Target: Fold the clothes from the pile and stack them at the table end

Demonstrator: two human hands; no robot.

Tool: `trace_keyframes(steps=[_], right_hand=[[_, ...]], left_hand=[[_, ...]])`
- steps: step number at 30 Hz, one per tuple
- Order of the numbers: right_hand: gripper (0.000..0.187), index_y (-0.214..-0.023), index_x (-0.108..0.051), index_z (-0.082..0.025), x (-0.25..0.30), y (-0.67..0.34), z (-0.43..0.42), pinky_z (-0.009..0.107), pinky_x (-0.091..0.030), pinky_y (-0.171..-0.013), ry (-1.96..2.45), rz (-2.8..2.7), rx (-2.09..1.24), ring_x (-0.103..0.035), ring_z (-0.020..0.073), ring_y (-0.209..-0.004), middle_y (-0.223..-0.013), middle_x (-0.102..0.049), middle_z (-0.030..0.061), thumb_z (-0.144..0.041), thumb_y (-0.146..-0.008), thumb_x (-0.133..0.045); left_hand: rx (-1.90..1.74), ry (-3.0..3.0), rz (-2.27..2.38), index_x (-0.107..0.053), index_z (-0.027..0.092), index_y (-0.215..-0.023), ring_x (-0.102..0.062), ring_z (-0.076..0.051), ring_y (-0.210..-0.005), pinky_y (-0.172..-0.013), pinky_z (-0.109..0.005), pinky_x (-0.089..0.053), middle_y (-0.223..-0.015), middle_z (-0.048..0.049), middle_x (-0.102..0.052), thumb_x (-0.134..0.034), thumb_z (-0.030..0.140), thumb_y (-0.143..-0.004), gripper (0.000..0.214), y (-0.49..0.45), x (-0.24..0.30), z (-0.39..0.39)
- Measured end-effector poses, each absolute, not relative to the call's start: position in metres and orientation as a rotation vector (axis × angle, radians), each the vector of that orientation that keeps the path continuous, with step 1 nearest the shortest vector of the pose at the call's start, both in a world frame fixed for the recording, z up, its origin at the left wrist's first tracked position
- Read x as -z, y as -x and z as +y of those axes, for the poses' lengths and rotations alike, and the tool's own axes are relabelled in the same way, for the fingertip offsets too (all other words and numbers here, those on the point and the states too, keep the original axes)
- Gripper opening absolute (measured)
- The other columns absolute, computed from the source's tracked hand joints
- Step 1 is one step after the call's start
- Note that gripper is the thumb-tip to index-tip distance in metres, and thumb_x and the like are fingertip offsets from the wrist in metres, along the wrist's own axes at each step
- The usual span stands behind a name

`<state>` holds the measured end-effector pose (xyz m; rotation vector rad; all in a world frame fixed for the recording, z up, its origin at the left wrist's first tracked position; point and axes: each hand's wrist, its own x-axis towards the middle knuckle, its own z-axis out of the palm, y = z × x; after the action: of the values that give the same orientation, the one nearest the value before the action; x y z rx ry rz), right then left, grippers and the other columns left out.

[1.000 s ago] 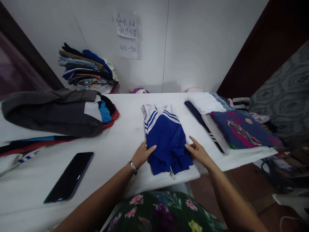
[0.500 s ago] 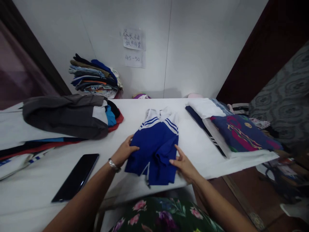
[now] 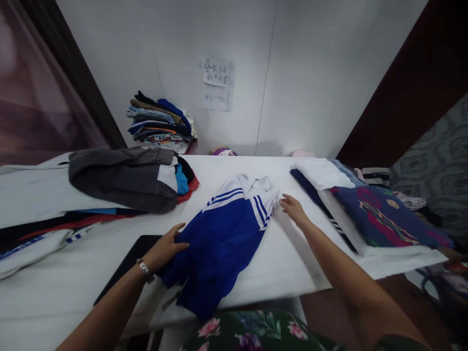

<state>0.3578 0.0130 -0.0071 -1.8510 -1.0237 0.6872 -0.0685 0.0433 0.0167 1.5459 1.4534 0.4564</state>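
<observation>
A blue jacket with a white striped top lies slanted on the white table, its lower end at the near edge. My left hand, with a watch on the wrist, rests flat on the jacket's lower left part, fingers stretched out. My right hand reaches to the jacket's white upper right corner, its fingers closed on the fabric there.
A dark phone lies partly under my left arm. A grey and black pile of clothes sits at the left. Folded garments lie at the right. A stack of folded clothes stands against the wall under paper notes.
The jacket has turned and slid leftward, now lying slanted. My right hand moved from its lower edge up to the white collar end. My left hand stayed on the lower left part.
</observation>
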Motion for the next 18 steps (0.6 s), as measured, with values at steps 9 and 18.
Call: trace_keyframes(steps=[9, 18], right_hand=[[0.055, -0.107, -0.063, -0.006, 0.007, -0.409, 0.135, 0.027, -0.047, -0.064, 2.134, -1.084, -0.640, -0.063, 0.0246, -0.090, -0.105, -0.066, 0.0194, -0.051, -0.076, -0.061], [0.014, -0.066, -0.064, -0.014, 0.020, -0.403, 0.153, 0.025, -0.038, -0.061, 2.182, -1.317, -0.476, -0.061, 0.0208, -0.075, -0.071, -0.066, 0.0070, -0.027, -0.063, -0.068]], left_hand=[[-0.400, -1.610, 1.529, -0.031, 0.011, -0.141, -0.062, -0.029, -0.103, -0.090, -0.039, -0.048, -0.125, -0.0182, -0.058, -0.063, 0.033, -0.061, 0.089, 0.069, -0.019, 0.039], [-0.403, -1.610, 1.436, -0.030, 0.015, -0.142, -0.064, -0.027, -0.097, -0.088, -0.037, -0.048, -0.118, -0.0099, -0.064, -0.058, 0.026, -0.061, 0.086, 0.066, -0.019, 0.039]])
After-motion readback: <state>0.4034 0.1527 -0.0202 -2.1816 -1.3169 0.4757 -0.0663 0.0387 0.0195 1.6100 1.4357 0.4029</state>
